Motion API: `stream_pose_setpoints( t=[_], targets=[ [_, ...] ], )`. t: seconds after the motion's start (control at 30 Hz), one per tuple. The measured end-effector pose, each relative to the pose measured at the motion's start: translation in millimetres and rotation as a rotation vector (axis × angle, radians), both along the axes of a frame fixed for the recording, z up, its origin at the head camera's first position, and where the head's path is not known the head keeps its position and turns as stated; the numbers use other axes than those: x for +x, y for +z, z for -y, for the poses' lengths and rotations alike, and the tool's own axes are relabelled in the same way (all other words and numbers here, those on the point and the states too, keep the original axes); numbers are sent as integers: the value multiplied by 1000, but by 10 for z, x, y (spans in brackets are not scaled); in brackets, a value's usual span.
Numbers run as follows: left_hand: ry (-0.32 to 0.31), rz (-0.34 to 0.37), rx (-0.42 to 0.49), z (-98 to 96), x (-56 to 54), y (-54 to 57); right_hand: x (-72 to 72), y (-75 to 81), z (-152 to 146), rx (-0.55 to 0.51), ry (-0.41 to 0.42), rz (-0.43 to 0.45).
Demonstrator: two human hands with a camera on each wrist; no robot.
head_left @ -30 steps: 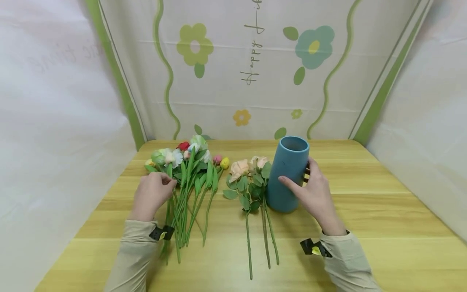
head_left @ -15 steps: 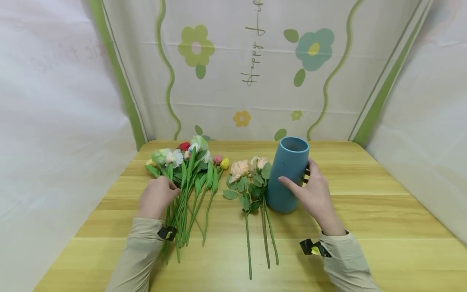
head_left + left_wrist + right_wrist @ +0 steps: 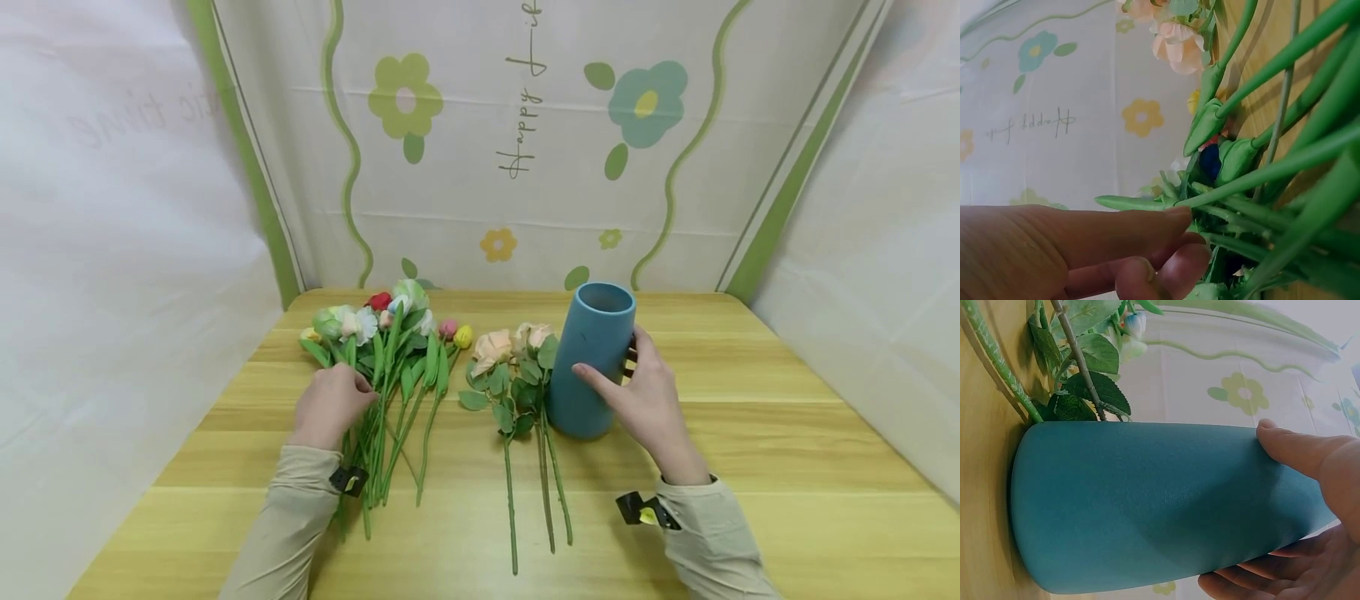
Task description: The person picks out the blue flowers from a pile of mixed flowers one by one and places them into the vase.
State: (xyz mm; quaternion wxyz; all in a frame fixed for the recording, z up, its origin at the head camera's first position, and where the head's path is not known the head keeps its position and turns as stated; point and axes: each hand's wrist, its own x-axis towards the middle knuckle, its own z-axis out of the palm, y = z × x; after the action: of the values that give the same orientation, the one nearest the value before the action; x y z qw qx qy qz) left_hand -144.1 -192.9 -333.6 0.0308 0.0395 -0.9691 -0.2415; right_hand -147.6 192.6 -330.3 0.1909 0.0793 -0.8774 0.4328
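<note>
Upright on the table stands a tall blue vase (image 3: 591,367), its mouth facing up. My right hand (image 3: 651,408) grips its right side, thumb across the front and fingers behind, also plain in the right wrist view. A pile of mixed artificial flowers (image 3: 386,400) with long green stems lies to the left. My left hand (image 3: 333,408) is at the pile's left side, its fingers loosely bent among the stems. In the left wrist view the thumb (image 3: 1147,228) touches or nearly touches a green stem (image 3: 1272,178); no stem shows between thumb and fingers.
Peach roses (image 3: 492,348) with leafy stems lie between the pile and the vase, close against the vase. The wooden table (image 3: 780,467) is bordered by white cloth walls (image 3: 465,167) printed with flowers.
My left hand has moved a little right and downward, further in among the stems. My right hand and the vase have stayed in place.
</note>
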Motion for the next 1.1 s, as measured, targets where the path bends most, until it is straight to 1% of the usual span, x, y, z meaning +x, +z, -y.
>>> stream_pose_setpoints(
  t=[0.1,0.37,0.6,0.87,1.1],
  targets=[
    [-18,-2,0,-16,-8,-16,-4,-6,-3,1,-1,0],
    [-46,49,6,-51,-27,-56,1,1,-9,-7,8,3],
    [-22,76,5,-85,-34,-65,5,8,-4,-13,16,7],
    [13,71,-23,-104,-32,-65,7,9,-3,-7,12,2],
    [25,69,-17,-98,-35,-64,6,5,3,2,0,9]
  ],
)
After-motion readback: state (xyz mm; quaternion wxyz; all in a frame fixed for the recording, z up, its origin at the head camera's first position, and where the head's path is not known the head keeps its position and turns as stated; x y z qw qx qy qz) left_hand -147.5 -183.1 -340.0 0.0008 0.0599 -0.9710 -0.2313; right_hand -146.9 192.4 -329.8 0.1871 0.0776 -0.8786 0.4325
